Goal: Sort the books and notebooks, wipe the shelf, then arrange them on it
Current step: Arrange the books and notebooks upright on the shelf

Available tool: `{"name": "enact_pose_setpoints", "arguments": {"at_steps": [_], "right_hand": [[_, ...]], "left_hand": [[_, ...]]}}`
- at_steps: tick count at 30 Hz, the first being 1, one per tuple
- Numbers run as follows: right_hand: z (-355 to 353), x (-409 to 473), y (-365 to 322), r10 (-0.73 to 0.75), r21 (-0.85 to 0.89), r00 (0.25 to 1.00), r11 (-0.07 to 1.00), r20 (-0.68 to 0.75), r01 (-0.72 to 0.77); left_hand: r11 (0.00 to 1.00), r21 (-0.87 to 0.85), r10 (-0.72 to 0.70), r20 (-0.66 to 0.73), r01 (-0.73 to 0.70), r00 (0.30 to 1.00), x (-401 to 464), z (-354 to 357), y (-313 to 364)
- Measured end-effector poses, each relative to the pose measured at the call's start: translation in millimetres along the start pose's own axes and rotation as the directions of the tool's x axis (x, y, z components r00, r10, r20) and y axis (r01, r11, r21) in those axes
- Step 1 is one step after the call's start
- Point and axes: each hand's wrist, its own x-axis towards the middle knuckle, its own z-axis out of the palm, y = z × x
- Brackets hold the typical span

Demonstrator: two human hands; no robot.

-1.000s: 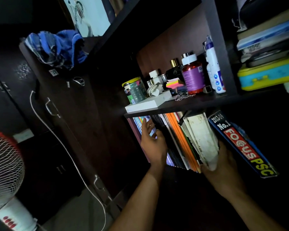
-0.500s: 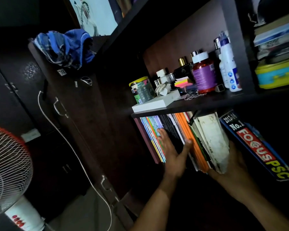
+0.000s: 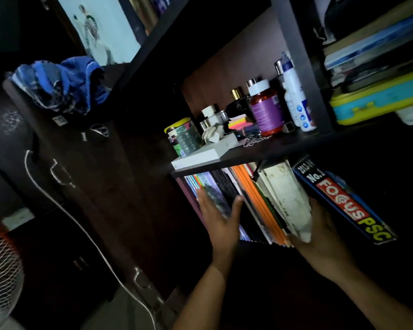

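A row of books leans on the lower shelf [image 3: 248,160] of a dark bookcase. At its left stand thin colourful notebooks [image 3: 215,184], then dark ones, orange spines [image 3: 255,198], a worn white book [image 3: 286,198] and a blue "FOCUS PSC" book [image 3: 343,203]. My left hand [image 3: 221,220] pinches a bundle of the thin notebooks between fingers and thumb. My right hand [image 3: 322,236] grips the lower end of the worn white book, its fingers hidden between that book and the blue one.
The shelf above carries a white box [image 3: 200,156], a printed tin [image 3: 184,136], sticky notes, bottles and a purple-labelled jar [image 3: 266,113]. Stacked books and a yellow-blue case [image 3: 377,98] fill the right compartment. A blue cloth [image 3: 62,84] lies on the dark cupboard; a fan [image 3: 0,270] stands at the left.
My left hand has shifted right from the leftmost notebooks and its thumb has closed round a bundle of them. My right hand stays at the white book.
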Motion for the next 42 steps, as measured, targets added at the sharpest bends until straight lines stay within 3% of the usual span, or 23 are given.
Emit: {"name": "enact_pose_setpoints", "arguments": {"at_steps": [5, 11, 18, 22, 24, 29, 32, 34, 42], "right_hand": [[-7.0, 3.1, -2.6, 0.03, -0.039, 0.996, 0.999, -0.079, -0.033], [-5.7, 5.6, -1.8, 0.032, -0.049, 0.996, 0.998, -0.08, -0.036], [-6.4, 4.2, -2.9, 0.031, -0.128, 0.999, 0.991, -0.021, -0.033], [-10.4, 1.6, -6.6, 0.04, -0.08, 0.999, 0.996, 0.008, -0.039], [-17.3, -5.1, -10.5, 0.06, -0.025, 0.998, 0.998, -0.012, -0.06], [-36.5, -49.6, -24.3, -0.001, 0.093, 0.999, 0.996, -0.046, 0.005], [-55.1, -89.7, -30.8, 0.007, 0.069, 1.0, 0.998, 0.004, -0.007], [-87.3, -129.9, -50.3, -0.005, 0.059, 1.0, 0.998, -0.013, 0.006], [-237.6, -267.5, -118.8, 0.018, -0.094, 0.987, 0.995, -0.157, -0.033]], "left_hand": [[0.941, 0.149, 0.321, -0.117, -0.303, 0.94, -48.8, 72.5, 34.3], [0.918, 0.295, 0.324, -0.168, -0.267, 0.931, -49.3, 103.3, 36.8], [0.877, 0.428, 0.212, 0.059, -0.217, 0.975, -57.3, 86.1, 47.1], [0.918, 0.225, 0.289, 0.179, -0.325, 0.941, -53.8, 57.8, 47.1], [0.937, 0.161, 0.266, 0.25, -0.311, 0.931, -54.4, 44.1, 49.0], [0.973, 0.143, 0.101, 0.436, -0.18, 0.894, -81.0, 20.2, 73.8], [0.999, 0.036, -0.045, 0.514, 0.031, 0.857, -113.3, 10.2, 97.8], [0.99, -0.037, -0.085, 0.605, 0.134, 0.792, -140.4, 4.3, 125.5], [0.916, -0.347, 0.16, 0.776, 0.2, 0.611, -244.9, 13.1, 262.6]]}}
